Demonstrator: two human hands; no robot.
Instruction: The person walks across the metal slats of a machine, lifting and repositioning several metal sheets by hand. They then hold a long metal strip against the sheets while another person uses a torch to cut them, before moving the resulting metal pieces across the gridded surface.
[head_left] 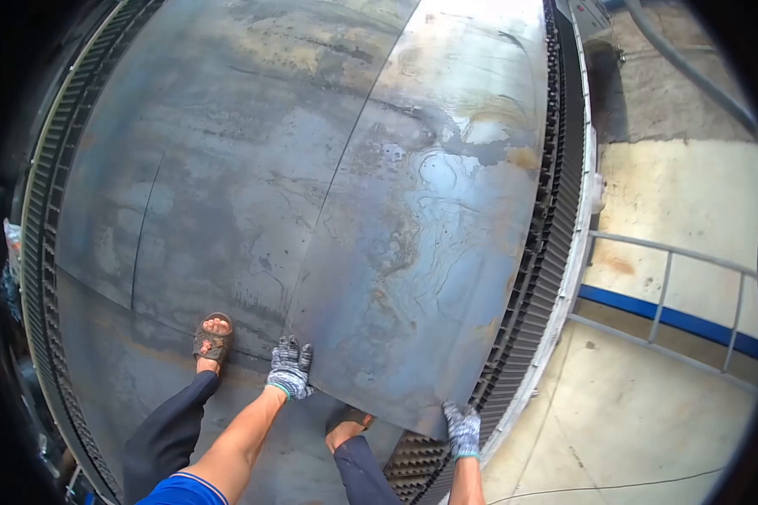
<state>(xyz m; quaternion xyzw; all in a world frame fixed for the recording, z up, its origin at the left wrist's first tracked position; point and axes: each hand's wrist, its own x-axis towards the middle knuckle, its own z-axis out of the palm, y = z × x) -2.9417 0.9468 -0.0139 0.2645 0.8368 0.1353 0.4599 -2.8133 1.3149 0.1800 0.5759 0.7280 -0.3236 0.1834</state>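
Note:
A large, stained metal sheet (413, 278) stretches away in front of me. My left hand (290, 370), in a grey knit glove, is at its near left corner, fingers forward along the edge; the thumb is partly hidden. At the near right corner, my right hand (462, 431), gloved alike, grips the sheet's edge. That near edge overlaps my right foot (349, 418), so it appears slightly raised. Beneath and to the left lies another dark metal sheet (210, 185), on which my left sandal (213, 338) stands.
Toothed slats (526, 311) of a machine bed run along the right side, with a pale frame rail (556, 337) outside them. More slats (417, 459) show below the sheet's near edge. A grey metal railing (661, 286) stands on the concrete floor (623, 404) at right.

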